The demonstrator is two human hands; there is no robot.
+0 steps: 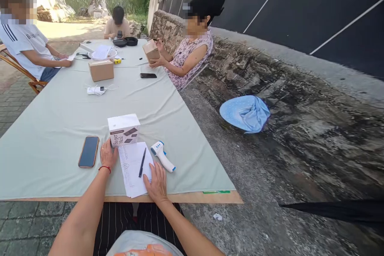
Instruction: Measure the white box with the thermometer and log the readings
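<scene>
My left hand (108,154), with a red cord bracelet on the wrist, rests on the cloth at the lower left corner of a white printed box (124,130). Its fingers are apart, and I cannot tell whether they touch the box. My right hand (156,182) lies open, fingers spread, over the right edge of a printed paper sheet (132,172). A black pen (142,163) lies on the sheet, just left of those fingers. Beyond them is a white and blue infrared thermometer (163,156). A phone in an orange case (89,152) lies left of my left hand.
Farther along the cloth-covered table (60,128) are a cardboard box (101,71), a white device with cables (96,90) and a black phone (148,75). Three people sit around it; the one at right holds a carton (151,51). A blue hat (246,114) lies beyond the right edge.
</scene>
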